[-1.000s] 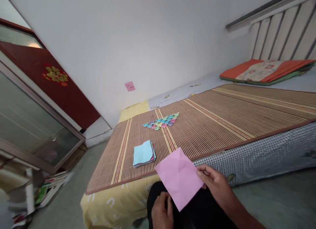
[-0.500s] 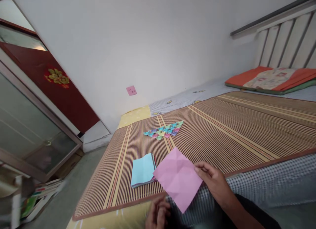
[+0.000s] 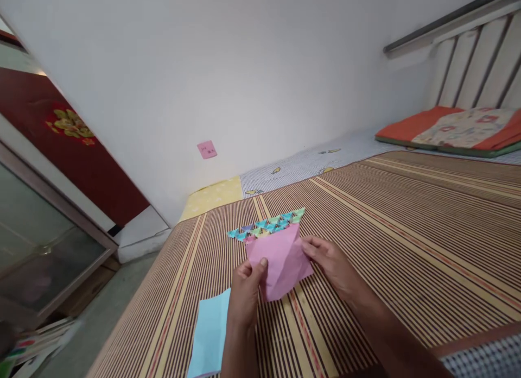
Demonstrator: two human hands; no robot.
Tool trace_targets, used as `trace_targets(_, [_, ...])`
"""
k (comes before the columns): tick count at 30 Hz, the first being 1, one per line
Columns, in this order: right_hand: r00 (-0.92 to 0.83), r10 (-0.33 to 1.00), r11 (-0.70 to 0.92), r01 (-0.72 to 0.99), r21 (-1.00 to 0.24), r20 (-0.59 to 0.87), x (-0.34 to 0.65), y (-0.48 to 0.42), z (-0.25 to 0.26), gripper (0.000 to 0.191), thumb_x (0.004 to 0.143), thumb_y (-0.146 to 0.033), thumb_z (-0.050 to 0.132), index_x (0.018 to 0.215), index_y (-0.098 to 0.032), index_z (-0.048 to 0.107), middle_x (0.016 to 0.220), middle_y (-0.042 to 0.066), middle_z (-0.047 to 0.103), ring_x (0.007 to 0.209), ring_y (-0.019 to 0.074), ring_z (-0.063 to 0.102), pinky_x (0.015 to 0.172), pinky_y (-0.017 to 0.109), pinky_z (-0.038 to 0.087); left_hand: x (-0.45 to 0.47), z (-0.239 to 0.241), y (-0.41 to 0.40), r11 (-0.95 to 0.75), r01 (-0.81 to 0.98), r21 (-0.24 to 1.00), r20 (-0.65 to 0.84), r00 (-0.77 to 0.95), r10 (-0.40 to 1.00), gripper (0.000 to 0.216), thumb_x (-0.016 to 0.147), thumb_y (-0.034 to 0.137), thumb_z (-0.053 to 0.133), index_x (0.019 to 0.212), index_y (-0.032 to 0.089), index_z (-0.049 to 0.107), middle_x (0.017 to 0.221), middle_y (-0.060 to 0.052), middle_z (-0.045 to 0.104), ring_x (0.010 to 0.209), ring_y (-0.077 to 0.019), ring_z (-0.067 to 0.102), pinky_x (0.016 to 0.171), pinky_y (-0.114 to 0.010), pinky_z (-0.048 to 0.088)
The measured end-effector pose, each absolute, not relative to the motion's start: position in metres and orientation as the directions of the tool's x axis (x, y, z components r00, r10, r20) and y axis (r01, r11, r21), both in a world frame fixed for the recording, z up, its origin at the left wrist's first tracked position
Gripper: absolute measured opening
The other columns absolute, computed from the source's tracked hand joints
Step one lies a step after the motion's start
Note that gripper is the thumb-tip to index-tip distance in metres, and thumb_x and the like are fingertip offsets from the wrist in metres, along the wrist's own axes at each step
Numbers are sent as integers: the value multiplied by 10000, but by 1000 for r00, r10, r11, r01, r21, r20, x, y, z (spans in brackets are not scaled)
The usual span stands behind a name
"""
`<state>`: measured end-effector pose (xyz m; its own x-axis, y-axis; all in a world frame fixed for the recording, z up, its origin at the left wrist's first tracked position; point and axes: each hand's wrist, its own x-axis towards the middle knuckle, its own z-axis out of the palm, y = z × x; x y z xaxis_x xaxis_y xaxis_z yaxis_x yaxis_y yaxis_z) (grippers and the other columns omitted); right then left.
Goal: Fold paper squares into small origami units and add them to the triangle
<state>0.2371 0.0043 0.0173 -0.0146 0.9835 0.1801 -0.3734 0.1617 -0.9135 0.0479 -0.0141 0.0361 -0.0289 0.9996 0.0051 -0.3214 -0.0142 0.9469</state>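
A pink sheet of paper (image 3: 280, 261) with crease lines is held up above the striped mat, slightly bent. My left hand (image 3: 246, 291) pinches its left side, thumb on top. At the right edge, my right hand (image 3: 325, 256) grips the sheet between thumb and fingers. Just behind the paper lies a triangular arrangement of small folded paper pieces (image 3: 260, 226) in blue, green, purple, yellow and pink; the sheet hides its lower part. Left of my left forearm sits a stack of paper with a light blue sheet (image 3: 209, 334) on top, partly covered by that arm.
The striped mat (image 3: 386, 220) covers the bed. A folded orange and patterned quilt (image 3: 451, 129) lies at the far right by the white slatted headboard (image 3: 480, 68). A pink note (image 3: 207, 149) is on the white wall. At left are a glass door (image 3: 44, 231) and the floor (image 3: 118, 291).
The pink sheet has moved up and forward over the mat, towards the folded pieces. My left hand has risen from the bed's edge and now grips it too. The view has shifted forward.
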Motion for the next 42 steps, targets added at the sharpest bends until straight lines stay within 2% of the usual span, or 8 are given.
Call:
trace_targets(3, [-40, 989, 110, -463, -879, 145, 237, 16, 11, 312, 721, -433, 837, 802, -160, 709, 754, 20, 696, 676, 157, 625, 670, 272, 519, 43, 29, -6, 28, -281, 959, -24, 19, 1000, 346, 698, 384, 861, 859, 90, 775, 714, -72, 746, 574, -152, 631, 551, -246, 473])
trace_targets(8, [39, 998, 67, -570, -819, 55, 236, 24, -3, 313, 693, -394, 873, 806, -168, 688, 737, 11, 714, 631, 145, 641, 621, 259, 528, 42, 23, -12, 82, -241, 967, -63, 83, 995, 333, 746, 354, 831, 984, 130, 769, 813, -71, 761, 679, -166, 669, 650, -261, 509])
trace_targets(13, [226, 974, 165, -627, -762, 25, 246, 22, 3, 357, 698, -443, 860, 884, -208, 667, 779, 1, 726, 730, 177, 683, 671, 272, 558, 38, 17, -16, 66, -145, 987, -48, 120, 992, 246, 665, 272, 889, 800, 125, 744, 676, -13, 686, 612, -116, 600, 624, -209, 460])
trace_targets(19, [222, 972, 182, -535, -825, 71, 258, 14, 10, 295, 696, -407, 867, 812, -198, 693, 790, 19, 701, 782, 190, 659, 712, 282, 552, 30, 9, -13, -11, -198, 980, -3, -74, 997, 198, 807, 323, 781, 803, 175, 651, 501, 71, 564, 464, -63, 467, 541, -168, 360])
trace_targets(26, [152, 978, 183, -305, -935, 142, 261, 8, 16, 319, 739, -453, 834, 727, -183, 662, 580, -27, 568, 522, 108, 481, 480, 213, 387, 25, 17, -13, -110, -283, 953, 38, -249, 968, 272, 754, 357, 815, 841, 179, 629, 781, -5, 709, 681, -127, 651, 654, -221, 480])
trace_targets(31, [222, 948, 281, -245, -928, 229, 260, 5, 18, 272, 808, -443, 783, 851, -185, 710, 791, 52, 737, 748, 185, 665, 742, 301, 527, 33, 19, -18, -193, -183, 964, 88, -465, 881, 317, 819, 465, 748, 808, 184, 600, 788, 7, 685, 607, -108, 644, 528, -198, 446])
trace_targets(37, [134, 929, 354, -48, -934, 345, 256, -8, 33, 204, 858, -396, 708, 787, -207, 685, 709, 9, 641, 664, 168, 583, 609, 269, 467, 63, 24, -26, 42, -384, 922, -30, 37, 999, 457, 823, 572, 707, 938, 131, 672, 884, -134, 751, 724, -215, 726, 585, -268, 530])
trace_targets(42, [-170, 910, 398, 108, -911, 377, 249, -17, 46, 152, 892, -300, 644, 789, -212, 714, 852, 51, 718, 814, 218, 661, 768, 315, 529, 72, 25, -28, 104, -492, 864, -61, 102, 993, 503, 779, 564, 759, 992, 111, 715, 1014, -176, 747, 916, -302, 738, 703, -349, 589])
